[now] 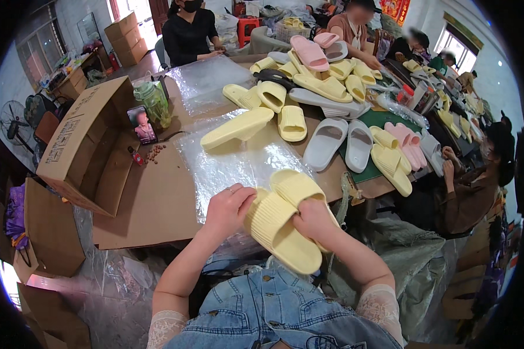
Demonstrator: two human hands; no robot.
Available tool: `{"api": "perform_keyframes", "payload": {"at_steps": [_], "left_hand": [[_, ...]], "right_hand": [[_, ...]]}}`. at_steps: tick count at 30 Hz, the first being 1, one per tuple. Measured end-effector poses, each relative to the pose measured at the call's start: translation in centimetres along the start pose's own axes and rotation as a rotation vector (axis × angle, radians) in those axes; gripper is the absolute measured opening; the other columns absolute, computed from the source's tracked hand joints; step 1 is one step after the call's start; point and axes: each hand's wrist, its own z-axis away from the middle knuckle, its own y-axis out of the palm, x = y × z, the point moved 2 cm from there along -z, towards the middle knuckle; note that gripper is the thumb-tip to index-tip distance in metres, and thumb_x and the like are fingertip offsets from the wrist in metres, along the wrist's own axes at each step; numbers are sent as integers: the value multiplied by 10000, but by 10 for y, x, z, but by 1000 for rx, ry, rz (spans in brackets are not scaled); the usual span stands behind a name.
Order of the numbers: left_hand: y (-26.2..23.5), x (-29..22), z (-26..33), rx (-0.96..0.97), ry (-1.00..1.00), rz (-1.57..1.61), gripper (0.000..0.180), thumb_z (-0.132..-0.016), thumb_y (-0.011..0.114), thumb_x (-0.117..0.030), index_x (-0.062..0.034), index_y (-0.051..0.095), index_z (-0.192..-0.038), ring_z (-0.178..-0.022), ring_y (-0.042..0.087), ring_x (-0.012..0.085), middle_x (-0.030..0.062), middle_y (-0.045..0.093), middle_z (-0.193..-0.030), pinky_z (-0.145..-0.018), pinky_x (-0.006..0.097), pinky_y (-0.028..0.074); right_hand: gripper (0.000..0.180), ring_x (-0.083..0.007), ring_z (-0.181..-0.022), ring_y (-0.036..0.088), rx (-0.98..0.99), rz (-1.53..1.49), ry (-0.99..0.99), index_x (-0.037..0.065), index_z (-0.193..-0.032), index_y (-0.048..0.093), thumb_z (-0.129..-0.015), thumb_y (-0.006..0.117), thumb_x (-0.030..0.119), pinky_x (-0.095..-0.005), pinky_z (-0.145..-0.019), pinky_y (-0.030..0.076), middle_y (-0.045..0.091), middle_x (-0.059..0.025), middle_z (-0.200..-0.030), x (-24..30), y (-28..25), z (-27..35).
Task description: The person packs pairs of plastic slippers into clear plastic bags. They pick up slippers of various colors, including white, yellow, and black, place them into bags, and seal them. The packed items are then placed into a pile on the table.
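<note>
Just past the table's near edge I have a pair of pale yellow slide slippers, the nearer slipper [291,247] overlapping the farther slipper [299,185]. My right hand [317,220] is closed on the pair, its fingers partly hidden at the strap opening of the farther one. At the ribbed strap of the nearer slipper, my left hand [231,206] has thumb and fingers pinched together; whether anything thin is between them I cannot make out. Beyond them, another yellow slipper [238,129] lies on a see-through plastic bag [215,168].
Yellow, grey and pink slippers are heaped at the table's far right, with grey slippers [326,144] nearest. On the left stand an open cardboard box [84,142], a phone [142,125] and a green jug [151,102]. Several people sit around; one person [477,174] is close on the right.
</note>
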Motion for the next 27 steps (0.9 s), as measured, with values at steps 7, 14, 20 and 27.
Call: {"api": "perform_keyframes", "payload": {"at_steps": [7,14,20,27], "left_hand": [[-20,-36,-1,-17,163,-9,77,-867,717,-103,-91,699,-940,-708,662,285,79,649,-796,-615,376,529],[-45,-46,19,105,243,90,134,-823,736,-59,-76,713,-954,-695,648,269,77,642,-790,-608,363,527],[-47,-25,42,151,301,1,211,-792,734,-74,-91,697,-999,-801,673,242,54,663,-877,-655,348,551],[-33,-3,42,160,205,61,196,-820,762,-159,-100,702,-997,-827,649,255,59,657,-881,-718,356,537]], "right_hand": [[398,-431,-753,681,-68,-14,-38,-29,-760,694,-882,612,340,-501,-714,545,682,-262,-787,32,32,-77],[415,-400,-754,709,-133,48,86,-28,-796,716,-912,589,349,-480,-694,561,690,-266,-781,35,73,-144],[432,-398,-716,708,-311,96,177,-19,-777,716,-918,588,369,-488,-671,562,694,-251,-764,16,70,-162],[452,-416,-802,693,-325,39,270,-26,-904,701,-931,590,410,-507,-749,545,688,-261,-868,7,78,-162]]}}
